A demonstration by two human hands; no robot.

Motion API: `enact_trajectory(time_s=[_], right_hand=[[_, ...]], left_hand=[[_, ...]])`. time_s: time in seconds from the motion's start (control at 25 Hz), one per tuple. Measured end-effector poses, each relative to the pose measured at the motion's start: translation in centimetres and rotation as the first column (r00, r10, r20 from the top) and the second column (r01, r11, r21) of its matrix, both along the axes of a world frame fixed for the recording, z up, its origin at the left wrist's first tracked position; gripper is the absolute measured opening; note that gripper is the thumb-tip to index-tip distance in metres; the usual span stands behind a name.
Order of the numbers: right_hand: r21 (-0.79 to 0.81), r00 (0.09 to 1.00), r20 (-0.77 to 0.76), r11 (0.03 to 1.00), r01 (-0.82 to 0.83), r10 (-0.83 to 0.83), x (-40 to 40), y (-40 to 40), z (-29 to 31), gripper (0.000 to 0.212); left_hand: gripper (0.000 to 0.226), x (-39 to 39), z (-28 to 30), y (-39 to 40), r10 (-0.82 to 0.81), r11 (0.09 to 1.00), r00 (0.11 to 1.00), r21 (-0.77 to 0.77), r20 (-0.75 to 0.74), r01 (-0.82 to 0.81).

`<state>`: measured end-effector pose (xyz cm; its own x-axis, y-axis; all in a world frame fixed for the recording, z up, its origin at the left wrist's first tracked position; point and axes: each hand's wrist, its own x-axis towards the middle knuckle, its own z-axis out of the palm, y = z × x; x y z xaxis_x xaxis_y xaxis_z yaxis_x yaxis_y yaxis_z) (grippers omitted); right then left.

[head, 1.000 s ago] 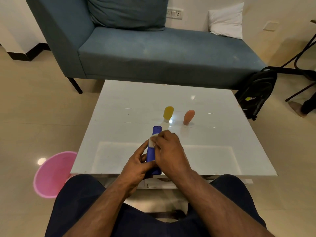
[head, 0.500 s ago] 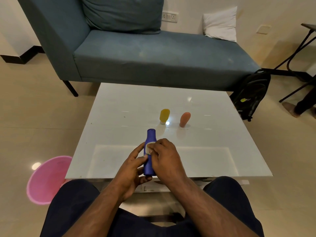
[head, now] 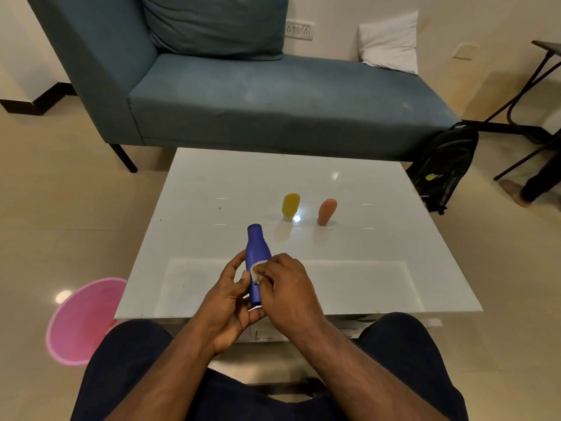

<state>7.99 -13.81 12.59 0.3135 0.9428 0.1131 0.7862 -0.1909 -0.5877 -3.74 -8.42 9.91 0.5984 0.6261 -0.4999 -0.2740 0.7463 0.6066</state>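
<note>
Left hand (head: 227, 302): grip closed round blue bottle (head: 255, 247) over bench (head: 364, 268). Right hand (head: 291, 290): grip pinching its white label (head: 256, 270).

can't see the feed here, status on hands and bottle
Hands: left hand grips blue bottle, right hand pinches pale label on it. Way clear: yellow bottle and orange bottle stand apart behind.

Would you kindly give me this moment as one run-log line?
left hand: holds blue bottle | right hand: pinches white sticker on it | table: yellow bottle, orange bottle
</note>
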Motion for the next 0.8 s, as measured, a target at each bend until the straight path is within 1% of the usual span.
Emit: enact_trajectory(time_s=[0.08,0.2,0.36,0.44,0.48,0.56,0.64,0.68,0.8], right_hand=[[0.037,1.000,0.000,0.999,0.000,0.000,-0.1,-0.1,-0.1,0.017],[0.034,1.000,-0.027,0.999,0.012,-0.011,-0.3,-0.1,-0.1,0.018],[0.030,0.998,-0.040,0.998,-0.053,0.054,-1.2,-0.9,0.2,0.020],[0.030,0.998,-0.054,0.999,-0.043,0.045,-0.9,-0.9,0.2,0.020],[0.034,0.998,-0.066,0.999,-0.021,0.023,-0.5,-0.9,0.1,0.021],[0.031,0.995,-0.096,0.999,0.021,-0.018,-0.2,-1.0,-0.2,0.022],[0.056,0.995,-0.097,0.998,0.008,-0.002,-0.7,-1.2,-0.3,0.019],[0.084,0.996,-0.083,0.996,-0.010,0.017,-1.2,-1.3,-0.3,0.017],[0.172,0.999,-0.011,0.984,-0.048,0.051,-2.1,-1.2,-0.1,0.015]], left_hand=[[0.040,-0.1,-0.1,0.2,0.028,0.999,0.999,-0.037,0.018,-0.028],[0.041,-0.2,-0.4,0.5,0.080,0.992,0.996,-0.101,0.030,-0.077],[0.045,-0.5,-0.4,0.7,0.090,0.988,0.995,-0.128,0.044,-0.084],[0.049,-0.6,-0.5,0.9,0.106,0.985,0.993,-0.143,0.043,-0.099],[0.052,-0.5,-0.6,0.9,0.117,0.982,0.992,-0.152,0.046,-0.109],[0.068,-0.6,-0.9,1.2,0.152,0.975,0.986,-0.175,0.068,-0.138],[0.094,-0.7,-1.0,1.3,0.175,0.968,0.980,-0.197,0.091,-0.155],[0.097,-0.7,-1.0,1.4,0.179,0.967,0.979,-0.202,0.093,-0.157],[0.073,-0.7,-1.0,1.3,0.218,0.955,0.973,-0.223,0.079,-0.196]])
